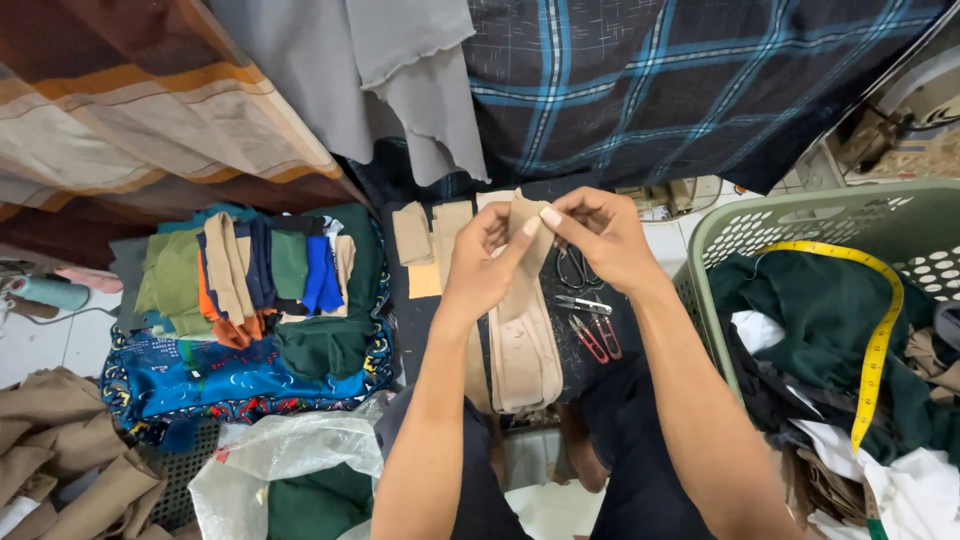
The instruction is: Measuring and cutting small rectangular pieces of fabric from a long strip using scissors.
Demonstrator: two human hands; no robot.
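Both hands pinch the tan strip (pixel 522 230) at its top: left hand (pixel 480 262), right hand (pixel 598 238); it hangs lengthwise toward the lap.

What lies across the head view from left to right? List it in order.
Teal thread cone → stack of folded coloured cloth pieces → left hand → beige fabric strip pinched by both hands → right hand → green laundry basket → yellow measuring tape.
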